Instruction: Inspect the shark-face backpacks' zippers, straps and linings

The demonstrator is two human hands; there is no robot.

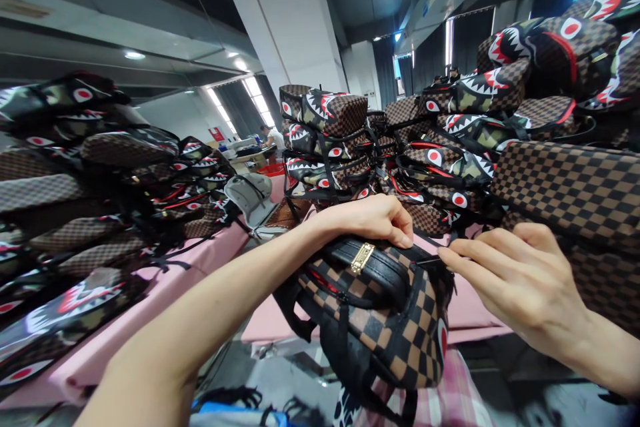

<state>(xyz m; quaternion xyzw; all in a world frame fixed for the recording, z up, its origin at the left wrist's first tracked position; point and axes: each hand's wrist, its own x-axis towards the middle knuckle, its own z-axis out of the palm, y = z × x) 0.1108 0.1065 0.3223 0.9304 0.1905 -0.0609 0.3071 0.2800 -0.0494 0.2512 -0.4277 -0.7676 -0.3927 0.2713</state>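
Backpack (385,320), brown-and-black checkered with black top handle and gold clasp, upright at the pink bench (150,293) edge, left hand (370,217) pressed closed on its top, right hand (515,267) pinching a thin black thread (427,260) there; trimming apparently unfinished, stacked shark-mouth backpacks (450,147) behind.

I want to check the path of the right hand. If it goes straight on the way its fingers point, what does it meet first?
The right hand points left, so it would probably first meet the left hand's fingertips on top of the checkered backpack. Depth is unclear.
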